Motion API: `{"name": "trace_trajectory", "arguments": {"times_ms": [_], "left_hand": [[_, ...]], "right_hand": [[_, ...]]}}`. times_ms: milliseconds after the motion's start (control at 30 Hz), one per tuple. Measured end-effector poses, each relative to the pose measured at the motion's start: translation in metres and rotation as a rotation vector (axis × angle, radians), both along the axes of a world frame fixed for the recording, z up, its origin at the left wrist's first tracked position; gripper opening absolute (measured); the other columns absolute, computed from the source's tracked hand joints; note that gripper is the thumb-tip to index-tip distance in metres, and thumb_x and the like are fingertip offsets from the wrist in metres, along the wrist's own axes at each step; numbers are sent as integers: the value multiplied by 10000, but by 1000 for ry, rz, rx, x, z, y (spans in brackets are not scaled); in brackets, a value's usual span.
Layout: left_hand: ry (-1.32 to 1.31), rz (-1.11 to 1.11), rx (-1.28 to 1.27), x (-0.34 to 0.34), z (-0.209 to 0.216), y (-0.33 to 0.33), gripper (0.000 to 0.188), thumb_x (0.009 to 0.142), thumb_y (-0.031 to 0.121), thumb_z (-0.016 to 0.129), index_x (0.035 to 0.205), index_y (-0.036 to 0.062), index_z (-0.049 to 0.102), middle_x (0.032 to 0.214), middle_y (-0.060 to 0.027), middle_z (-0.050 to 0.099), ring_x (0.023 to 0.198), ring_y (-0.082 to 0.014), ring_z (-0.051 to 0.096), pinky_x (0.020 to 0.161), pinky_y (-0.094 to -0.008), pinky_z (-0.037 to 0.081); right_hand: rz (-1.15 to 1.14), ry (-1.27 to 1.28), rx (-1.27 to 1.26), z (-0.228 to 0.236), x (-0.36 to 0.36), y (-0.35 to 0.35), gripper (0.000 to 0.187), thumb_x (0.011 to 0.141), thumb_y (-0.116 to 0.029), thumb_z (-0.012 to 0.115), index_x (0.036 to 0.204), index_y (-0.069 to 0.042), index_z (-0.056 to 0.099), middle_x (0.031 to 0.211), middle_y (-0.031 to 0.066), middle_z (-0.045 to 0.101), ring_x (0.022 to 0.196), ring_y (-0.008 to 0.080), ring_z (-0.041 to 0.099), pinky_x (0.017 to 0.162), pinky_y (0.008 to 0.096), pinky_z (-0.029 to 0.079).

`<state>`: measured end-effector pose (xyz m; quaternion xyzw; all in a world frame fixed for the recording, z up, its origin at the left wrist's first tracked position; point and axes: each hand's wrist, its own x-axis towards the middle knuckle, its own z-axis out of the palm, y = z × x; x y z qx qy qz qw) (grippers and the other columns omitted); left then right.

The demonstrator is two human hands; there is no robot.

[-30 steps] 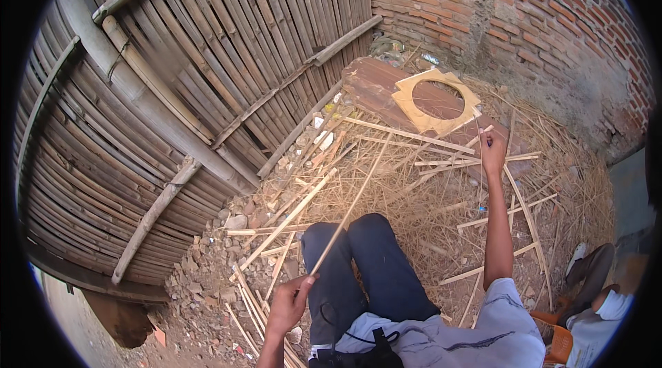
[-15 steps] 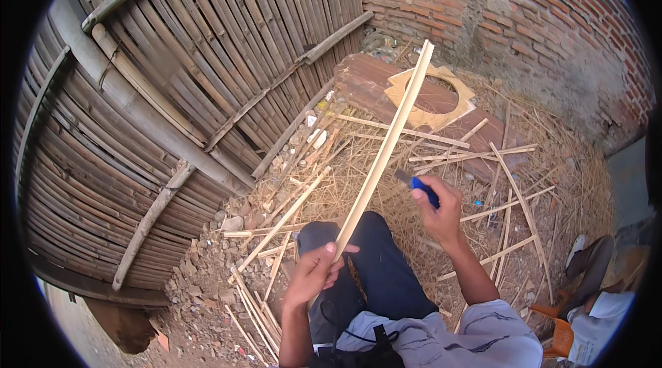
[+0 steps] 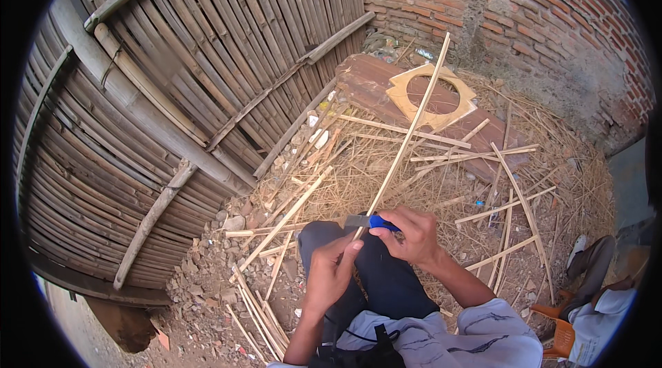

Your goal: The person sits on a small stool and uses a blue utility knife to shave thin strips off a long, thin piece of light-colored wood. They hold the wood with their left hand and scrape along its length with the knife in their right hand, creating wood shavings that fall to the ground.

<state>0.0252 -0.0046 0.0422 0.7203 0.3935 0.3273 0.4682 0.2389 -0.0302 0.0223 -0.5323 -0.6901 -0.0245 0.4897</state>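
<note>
At lower centre, the left hand (image 3: 329, 271) pinches the pale strip (image 3: 396, 164) low down, likely to steady it; the right hand (image 3: 412, 233) clasps a blue-handled knife (image 3: 383, 223), its blade crossing the strip (contact is hard to tell), whose free end slants toward upper right.

Stony ground (image 3: 189, 299) carries straw (image 3: 429, 192), pale strips (image 3: 289, 216) (some crossed) and a board (image 3: 364, 82).

Head-worn wide fisheye, left one of side-by-side pair. Looks down and forward over knees (image 3: 317, 234); left hand (image 3: 329, 275) and right hand (image 3: 412, 236) close by, near lower middle; brick wall (image 3: 531, 30) farther off at top.
</note>
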Motion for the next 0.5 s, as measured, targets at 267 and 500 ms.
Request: {"name": "trace_trajectory", "arguments": {"times_ms": [267,500], "left_hand": [[23,102,165,8,6,-9,267,1078,154,673,1270,-14,752,837,-219,694,656,-292,632,649,-389,497],[142,99,32,-11,4,-28,258,1075,155,679,1256,-8,765,796,-196,684,636,-268,628,623,-386,490]], "right_hand": [[-24,-33,8,8,5,-2,302,948,-346,826,1018,-57,773,828,85,757,650,265,729,545,361,541],[-227,163,23,7,59,20,317,984,-302,806,1056,5,774,873,143,781,703,263,761,604,352,561]]}}
